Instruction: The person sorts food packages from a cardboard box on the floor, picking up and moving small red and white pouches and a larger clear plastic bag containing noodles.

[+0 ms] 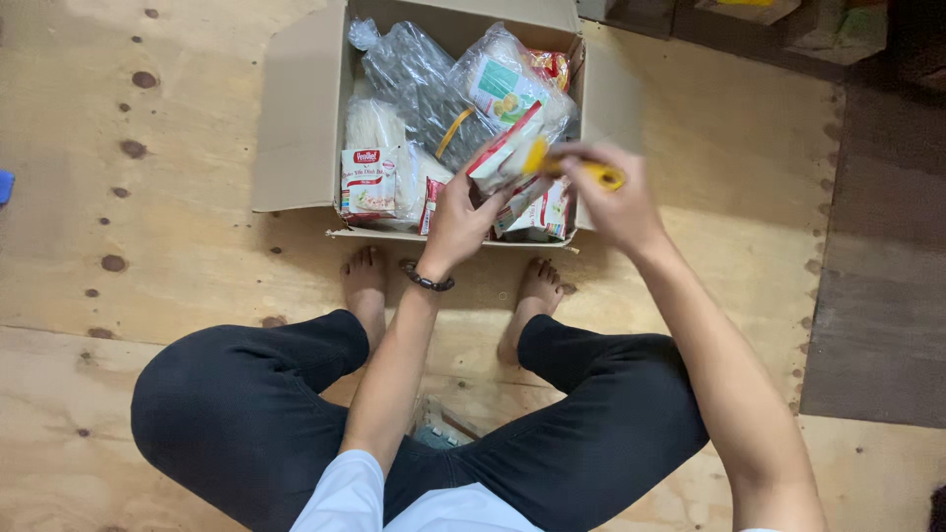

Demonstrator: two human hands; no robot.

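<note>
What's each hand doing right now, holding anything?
Left hand: closed on a red-and-white packet over the cardboard box.
Right hand: closed on a yellow tool.

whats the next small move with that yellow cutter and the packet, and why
Probably ease the packet clear of the cardboard box first: the left hand grips it from below while the right hand holds the yellow cutter right against it, with other bagged goods packed close beneath.

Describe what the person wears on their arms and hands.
Both arms are bare from the hands up to short white sleeves. The left hand has a bracelet of dark round beads at the wrist. The right hand shows no ring, watch or glove.
</note>
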